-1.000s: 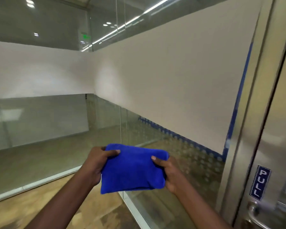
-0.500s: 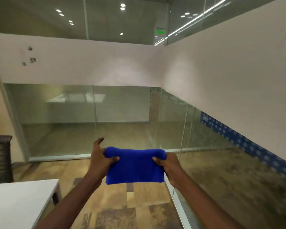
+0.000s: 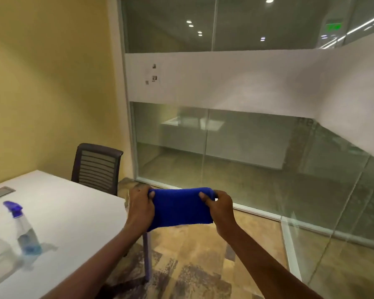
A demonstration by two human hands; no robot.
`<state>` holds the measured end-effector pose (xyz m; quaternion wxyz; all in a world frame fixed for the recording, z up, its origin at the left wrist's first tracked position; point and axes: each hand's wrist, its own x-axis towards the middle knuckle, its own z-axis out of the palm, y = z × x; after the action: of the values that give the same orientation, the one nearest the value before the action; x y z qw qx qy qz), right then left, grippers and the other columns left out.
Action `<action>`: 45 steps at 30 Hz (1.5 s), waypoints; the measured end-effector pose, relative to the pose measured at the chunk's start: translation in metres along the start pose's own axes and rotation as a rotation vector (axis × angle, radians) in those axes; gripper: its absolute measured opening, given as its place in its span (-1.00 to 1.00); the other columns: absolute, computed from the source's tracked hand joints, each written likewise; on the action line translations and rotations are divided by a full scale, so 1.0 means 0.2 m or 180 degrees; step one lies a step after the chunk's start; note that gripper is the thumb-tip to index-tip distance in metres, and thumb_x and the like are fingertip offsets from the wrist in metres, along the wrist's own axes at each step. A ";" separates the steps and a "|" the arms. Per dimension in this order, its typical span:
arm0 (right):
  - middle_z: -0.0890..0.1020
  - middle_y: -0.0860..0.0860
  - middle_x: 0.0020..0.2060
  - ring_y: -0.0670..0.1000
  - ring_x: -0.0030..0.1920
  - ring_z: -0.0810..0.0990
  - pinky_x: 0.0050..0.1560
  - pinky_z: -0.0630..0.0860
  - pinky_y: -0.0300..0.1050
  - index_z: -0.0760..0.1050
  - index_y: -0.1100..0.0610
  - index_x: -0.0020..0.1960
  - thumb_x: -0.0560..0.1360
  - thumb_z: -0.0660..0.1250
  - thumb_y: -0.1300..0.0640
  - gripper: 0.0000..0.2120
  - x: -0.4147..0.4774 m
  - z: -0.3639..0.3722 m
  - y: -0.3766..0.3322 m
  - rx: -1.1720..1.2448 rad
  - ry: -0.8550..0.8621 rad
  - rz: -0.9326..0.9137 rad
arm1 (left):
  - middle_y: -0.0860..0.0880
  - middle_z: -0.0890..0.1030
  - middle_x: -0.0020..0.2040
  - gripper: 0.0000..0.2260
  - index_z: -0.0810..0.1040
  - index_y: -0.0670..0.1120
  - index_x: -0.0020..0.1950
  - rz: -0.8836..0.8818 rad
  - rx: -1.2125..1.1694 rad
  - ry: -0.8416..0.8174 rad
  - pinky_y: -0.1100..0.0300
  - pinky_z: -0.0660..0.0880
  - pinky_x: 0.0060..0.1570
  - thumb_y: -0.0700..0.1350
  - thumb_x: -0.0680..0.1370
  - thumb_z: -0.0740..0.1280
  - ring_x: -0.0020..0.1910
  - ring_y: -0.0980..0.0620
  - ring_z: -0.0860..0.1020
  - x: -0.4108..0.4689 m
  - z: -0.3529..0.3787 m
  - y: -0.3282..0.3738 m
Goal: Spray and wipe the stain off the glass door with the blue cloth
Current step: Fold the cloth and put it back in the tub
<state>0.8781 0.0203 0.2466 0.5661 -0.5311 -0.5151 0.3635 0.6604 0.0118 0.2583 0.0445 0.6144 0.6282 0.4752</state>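
Observation:
A folded blue cloth (image 3: 179, 208) is stretched between both hands at chest height, above the floor and just past the table's corner. My left hand (image 3: 139, 207) grips its left edge and my right hand (image 3: 220, 207) grips its right edge. A clear spray bottle (image 3: 23, 228) with a blue trigger head and a little blue liquid stands upright on the white table (image 3: 73, 212) at the left, well apart from both hands. The glass door with the stain is out of view.
A dark mesh-backed chair (image 3: 97, 167) stands at the table's far end by the yellow wall. Glass partition walls (image 3: 246, 147) with a frosted band run across the back and right. Patterned brown floor (image 3: 192, 255) lies below my hands.
The view has swung left, away from the door with the PULL sign, bringing the table, chair and spray bottle into sight. Both hands still hold the cloth.

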 end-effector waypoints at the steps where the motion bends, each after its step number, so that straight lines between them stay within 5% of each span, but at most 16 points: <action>1: 0.64 0.26 -0.11 0.30 -0.05 0.61 -0.03 0.56 0.26 0.57 0.20 -0.11 0.49 0.42 0.09 -0.84 0.02 0.04 0.00 0.0049 -0.0142 -0.0053 | 0.01 0.43 -0.19 -0.86 0.54 -0.13 -0.16 -0.0083 0.0232 0.0171 -0.01 0.39 -0.10 -0.24 0.56 0.23 -0.14 -0.03 0.40 -0.01 -0.02 -0.02; 8: 0.67 0.16 -0.21 0.10 -0.19 0.61 -0.14 0.53 0.01 0.56 0.25 -0.09 0.48 0.41 0.00 -0.71 0.15 0.40 -0.05 0.0287 -0.1045 -0.0059 | -0.18 0.58 0.03 -0.87 0.59 -0.17 -0.07 -0.0197 0.1221 0.0355 -0.09 0.43 -0.01 -0.21 0.57 0.26 0.02 -0.18 0.51 0.01 -0.27 -0.30; 12: 0.70 0.01 -0.22 0.01 -0.20 0.67 -0.17 0.58 -0.09 0.57 0.14 -0.03 0.49 0.39 -0.04 -0.76 0.16 0.67 -0.09 0.0453 -0.1441 -0.0093 | -0.10 0.62 -0.13 -0.88 0.55 -0.15 -0.06 -0.0059 0.0751 0.0345 0.00 0.51 -0.07 -0.28 0.60 0.23 -0.15 -0.04 0.56 -0.04 -0.45 -0.45; 15: 0.70 -0.05 -0.24 -0.06 -0.22 0.67 -0.17 0.56 -0.13 0.57 0.04 -0.07 0.52 0.36 -0.04 -0.84 0.14 0.90 -0.14 0.0557 -0.1748 -0.0215 | -0.01 0.61 -0.18 -0.86 0.51 -0.12 0.08 -0.0111 0.0413 0.0262 0.27 0.49 -0.18 -0.23 0.64 0.16 -0.23 0.12 0.56 -0.07 -0.61 -0.55; 19: 0.64 0.02 -0.26 -0.01 -0.21 0.62 -0.17 0.50 -0.10 0.56 0.14 -0.07 0.50 0.39 -0.07 -0.74 0.13 1.20 -0.23 0.0529 -0.2138 -0.0242 | 0.10 0.53 -0.19 -0.74 0.42 -0.09 0.29 -0.0095 0.0469 -0.0234 0.41 0.40 -0.23 -0.06 0.65 0.11 -0.22 0.17 0.54 -0.08 -0.82 -0.72; 22: 0.64 -0.03 -0.34 -0.06 -0.28 0.62 -0.22 0.51 -0.12 0.60 0.08 -0.15 0.49 0.39 -0.06 -0.79 0.12 1.43 -0.34 0.0432 -0.2521 -0.0404 | 0.14 0.55 -0.12 -0.77 0.35 0.07 0.26 -0.0282 0.0482 -0.0636 0.47 0.41 -0.24 0.03 0.62 0.20 -0.18 0.27 0.54 -0.07 -0.98 -0.87; 28: 0.67 -0.06 -0.31 -0.06 -0.25 0.65 -0.22 0.55 -0.15 0.64 -0.06 -0.21 0.42 0.45 -0.11 -0.87 0.00 1.88 -0.57 0.0397 -0.3313 -0.0681 | 0.11 0.57 -0.11 -0.23 0.40 0.09 0.27 -0.0387 0.0205 -0.0593 0.34 0.44 -0.11 0.58 0.27 0.17 -0.14 0.23 0.53 0.01 -1.29 -1.14; 32: 0.68 0.11 -0.25 0.01 -0.25 0.66 -0.26 0.57 -0.18 0.63 0.15 -0.11 0.34 0.50 -0.10 -0.68 -0.10 2.13 -0.67 0.0335 -0.3695 -0.0849 | 0.00 0.58 0.20 -0.23 0.39 0.01 0.33 -0.0420 -0.0431 -0.0415 0.19 0.50 0.16 0.36 0.24 0.42 0.17 0.13 0.54 0.15 -1.42 -1.21; 38: 0.63 0.23 -0.28 0.04 -0.28 0.59 -0.25 0.51 -0.08 0.59 0.29 -0.15 0.33 0.53 0.03 -0.68 -0.20 2.45 -0.74 -0.0165 -0.4089 -0.1038 | 0.00 0.68 0.08 -0.49 0.53 0.10 0.18 -0.0886 -0.1715 -0.0718 0.12 0.60 -0.03 0.05 0.26 0.55 0.08 -0.06 0.64 0.22 -1.51 -1.33; 45: 0.59 0.20 -0.38 0.03 -0.37 0.54 -0.28 0.45 -0.11 0.55 0.33 -0.26 0.33 0.54 0.04 -0.65 -0.29 2.73 -0.75 -0.0849 -0.4288 -0.1563 | -0.08 0.65 0.14 -0.47 0.47 0.01 0.24 -0.1247 -0.2302 -0.0614 0.02 0.60 0.05 -0.05 0.32 0.54 0.16 -0.18 0.60 0.15 -1.57 -1.54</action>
<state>0.3174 0.0627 0.3296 0.1220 -0.1258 -0.8959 0.4083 0.2284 -0.0707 0.2439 0.4054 0.4699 0.5189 0.5879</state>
